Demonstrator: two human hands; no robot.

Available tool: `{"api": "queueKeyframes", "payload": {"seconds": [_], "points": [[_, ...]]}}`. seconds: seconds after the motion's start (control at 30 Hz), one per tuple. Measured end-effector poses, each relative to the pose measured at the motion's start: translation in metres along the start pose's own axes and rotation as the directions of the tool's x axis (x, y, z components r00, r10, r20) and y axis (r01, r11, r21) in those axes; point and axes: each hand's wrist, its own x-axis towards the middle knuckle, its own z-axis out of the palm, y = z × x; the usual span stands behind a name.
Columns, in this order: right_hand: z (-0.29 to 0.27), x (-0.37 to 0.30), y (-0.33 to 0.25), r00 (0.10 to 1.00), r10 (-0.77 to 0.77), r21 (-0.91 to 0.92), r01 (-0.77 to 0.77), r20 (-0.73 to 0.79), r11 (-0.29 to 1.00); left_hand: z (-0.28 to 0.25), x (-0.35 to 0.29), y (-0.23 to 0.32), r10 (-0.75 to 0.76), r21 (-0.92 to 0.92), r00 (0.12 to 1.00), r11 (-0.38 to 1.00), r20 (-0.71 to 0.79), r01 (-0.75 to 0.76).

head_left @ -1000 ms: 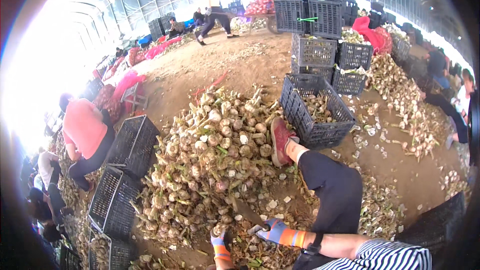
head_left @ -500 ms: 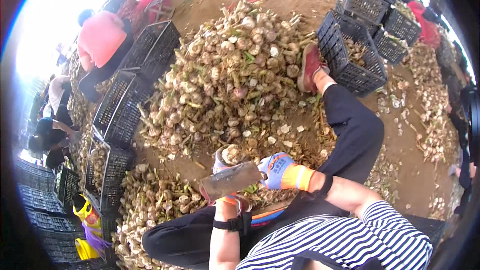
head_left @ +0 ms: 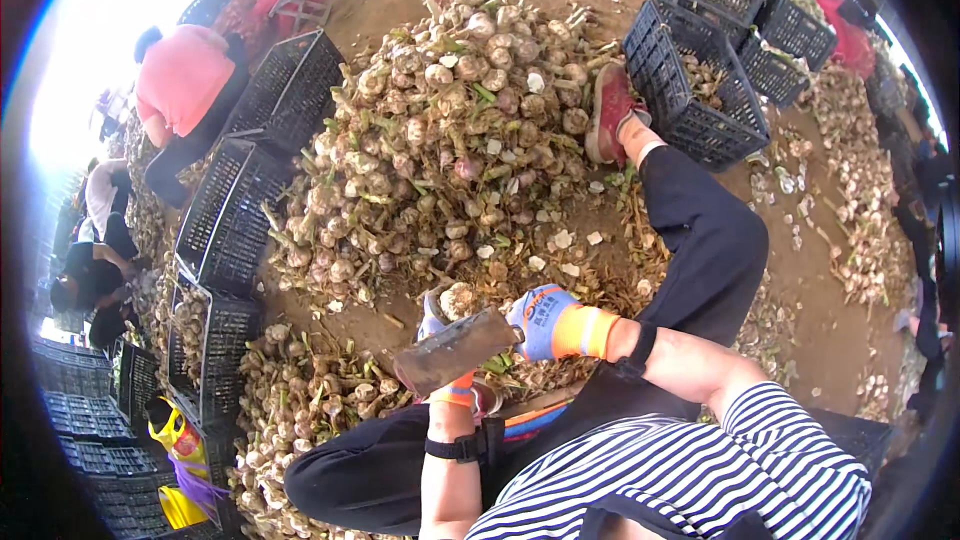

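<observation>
My left hand [head_left: 433, 318], in a grey-and-orange glove, grips a garlic bulb [head_left: 459, 301] whose pale side faces up. My right hand [head_left: 545, 324], gloved in blue-grey and orange, is closed round the handle of a cleaver [head_left: 458, 352]. The cleaver's broad, stained blade points left, across and in front of my left hand, hiding part of that palm. Whether the edge touches the bulb, I cannot tell. Just beyond my hands rises a large heap of garlic bulbs [head_left: 450, 150] with stems and dry skins.
A black crate [head_left: 712, 135] with some garlic stands by my outstretched foot [head_left: 607, 112]. More black crates [head_left: 235, 210] line the left side. Trimmed bulbs [head_left: 300, 410] lie at lower left, near a yellow bag [head_left: 182, 440]. A person in pink [head_left: 185, 80] bends beyond.
The whole view has shifted slightly. The cleaver and my right hand have moved a little left and down relative to the bulb; both grips are unchanged.
</observation>
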Motion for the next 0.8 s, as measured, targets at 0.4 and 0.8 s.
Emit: {"api": "queueKeyframes", "payload": {"seconds": [0.4,0.8], "points": [[0.063,0.039,0.094,0.825,0.559,0.519,-0.442,-0.085,0.732,0.025,-0.033,0.070,0.376,0.683,0.926,0.668,0.034,-0.296],[0.049,0.021,-0.008,0.945,0.057,0.928,0.304,-0.323,0.214,-0.007,-0.010,0.037,-0.068,-0.921,0.998,0.388,0.017,0.042]]}}
